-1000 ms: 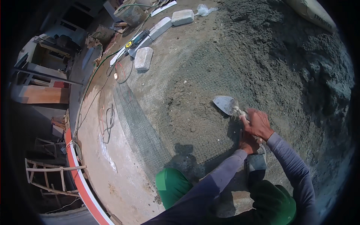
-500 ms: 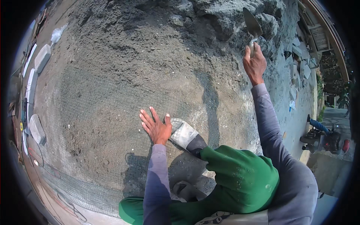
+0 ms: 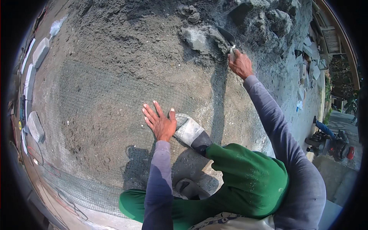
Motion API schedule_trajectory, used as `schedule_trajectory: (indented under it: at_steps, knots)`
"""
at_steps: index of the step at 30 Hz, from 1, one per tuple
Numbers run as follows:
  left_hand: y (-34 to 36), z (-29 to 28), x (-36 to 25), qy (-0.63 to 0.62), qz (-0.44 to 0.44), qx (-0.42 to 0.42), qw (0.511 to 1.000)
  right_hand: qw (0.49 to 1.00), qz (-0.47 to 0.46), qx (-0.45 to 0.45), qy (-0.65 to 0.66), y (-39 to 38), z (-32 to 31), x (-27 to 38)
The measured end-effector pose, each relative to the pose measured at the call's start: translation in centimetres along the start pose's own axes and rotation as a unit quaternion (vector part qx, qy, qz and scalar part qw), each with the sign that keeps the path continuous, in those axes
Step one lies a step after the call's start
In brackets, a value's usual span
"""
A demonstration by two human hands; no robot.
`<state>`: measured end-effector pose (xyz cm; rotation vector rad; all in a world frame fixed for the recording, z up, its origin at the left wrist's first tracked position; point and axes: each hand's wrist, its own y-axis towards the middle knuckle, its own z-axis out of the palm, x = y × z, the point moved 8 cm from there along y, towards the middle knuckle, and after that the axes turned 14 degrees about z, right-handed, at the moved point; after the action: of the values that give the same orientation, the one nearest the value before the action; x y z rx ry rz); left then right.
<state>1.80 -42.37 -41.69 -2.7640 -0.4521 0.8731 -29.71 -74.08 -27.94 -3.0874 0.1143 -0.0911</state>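
My left hand (image 3: pixel 161 124) lies flat with its fingers spread on a sheet of fine wire mesh (image 3: pixel 96 88) over sandy ground. Beside its thumb is my shoe's pale toe (image 3: pixel 189 130), which overlaps the mesh. Farther off on the right, my right hand (image 3: pixel 240 65) is wrapped round the handle of a pointed trowel (image 3: pixel 227 36). The trowel's dark blade sits at the edge of a grey heap of sand or mortar (image 3: pixel 214 42). Part of the blade is hard to make out against the heap.
Pale blocks (image 3: pixel 41 53) line the left side, near a white plastic bag (image 3: pixel 57 25). Cables (image 3: pixel 36 151) lie at the lower left. Broken slabs (image 3: pixel 311 71) are piled at the right, and a motorbike (image 3: pixel 329 143) stands beyond.
My right hand has brought the trowel down and to the left, from above the lumpy heap to its near edge. The material there looks disturbed. My left hand stays on the mesh.
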Motion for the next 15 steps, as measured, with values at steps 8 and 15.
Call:
schedule_trajectory:
  at_steps: [8,15]
  knots:
    - [0.1,0.1,0.3,-0.022,-0.025,0.026,0.999,0.847,0.266,0.12,0.443,-6.3,8.2,-6.9]
    - [-0.1,-0.6,0.3,-0.026,-0.023,0.064,0.997,0.808,0.257,0.184,0.498,-5.6,10.8,0.7]
